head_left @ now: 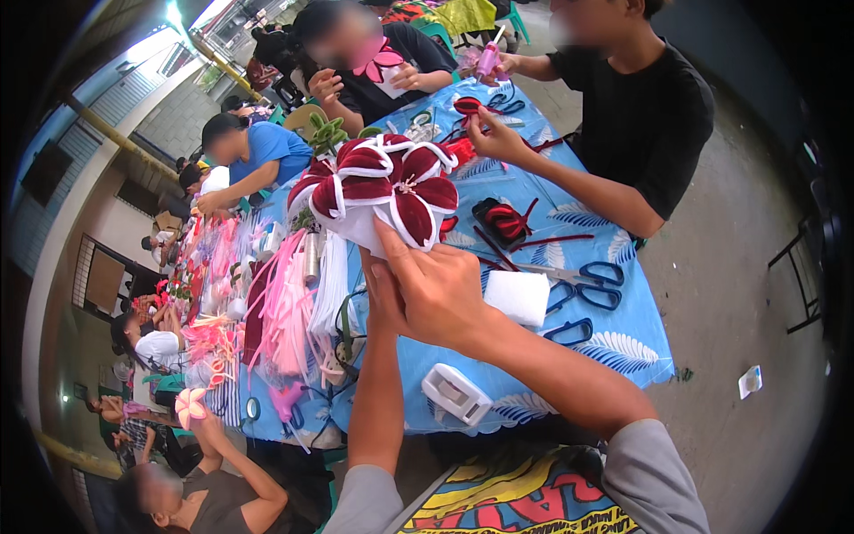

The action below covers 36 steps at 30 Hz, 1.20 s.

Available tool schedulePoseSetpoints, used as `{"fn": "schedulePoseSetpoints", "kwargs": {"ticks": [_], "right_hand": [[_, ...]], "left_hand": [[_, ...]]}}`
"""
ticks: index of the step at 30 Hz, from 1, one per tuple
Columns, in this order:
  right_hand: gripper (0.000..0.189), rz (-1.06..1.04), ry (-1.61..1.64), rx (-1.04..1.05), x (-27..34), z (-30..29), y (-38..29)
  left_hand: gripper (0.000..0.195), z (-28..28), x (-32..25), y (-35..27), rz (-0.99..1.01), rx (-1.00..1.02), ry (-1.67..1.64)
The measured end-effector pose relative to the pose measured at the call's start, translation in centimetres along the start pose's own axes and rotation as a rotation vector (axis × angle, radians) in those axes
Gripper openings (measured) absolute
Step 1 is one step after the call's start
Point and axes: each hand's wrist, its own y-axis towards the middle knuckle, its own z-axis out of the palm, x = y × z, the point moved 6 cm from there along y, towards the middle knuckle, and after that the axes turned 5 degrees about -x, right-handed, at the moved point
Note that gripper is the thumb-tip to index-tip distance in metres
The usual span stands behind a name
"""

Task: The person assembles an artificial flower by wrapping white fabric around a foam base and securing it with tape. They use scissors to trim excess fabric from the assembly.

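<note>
A bouquet of dark red fuzzy flowers with white edges stands raised over the table, with white wrapping beneath the blooms. My left hand is under the bouquet, mostly behind the other hand; its fingers seem closed around the bouquet's base. In front of it my right hand has its index finger extended against the white wrapping just below the flowers; its other fingers are curled, and what they touch is hidden. To the right of my hands lie a white foam block and scissors with dark blue handles.
A white tape dispenser rests near the table's front edge. Pink pipe cleaners and white ones lie at left, near a pink glue gun. Across the blue tablecloth, a person in black holds another glue gun. Other people sit around.
</note>
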Motion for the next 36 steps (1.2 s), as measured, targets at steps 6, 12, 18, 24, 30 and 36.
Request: {"fn": "schedulePoseSetpoints", "kwargs": {"ticks": [6,12,18,24,30,36], "right_hand": [[0.049,0.067,-0.098,0.069,-0.5,-0.1,0.0],[0.055,-0.051,0.064,0.016,0.0,0.1,-0.3],[0.022,-0.096,0.260,-0.057,0.0,0.4,-1.5],[0.017,0.125,0.237,-0.075,-1.5,1.6,-2.8],[0.019,-0.037,0.106,-0.059,-0.8,1.8,-2.5],[0.031,-0.143,0.001,-0.031,-0.9,1.7,-2.7]], "left_hand": [[0.063,0.1,0.4,0.0,-0.074,-0.030,-0.177],[0.068,-0.5,0.9,-0.1,-0.143,-0.054,-0.379],[0.073,-1.2,1.1,-0.2,-0.187,-0.078,-0.485],[0.086,-2.5,1.2,0.0,-0.192,-0.020,-0.456],[0.075,-2.6,1.2,-0.3,-0.138,-0.037,-0.433],[0.066,-4.0,1.6,-1.3,-0.168,-0.187,-0.322]]}}
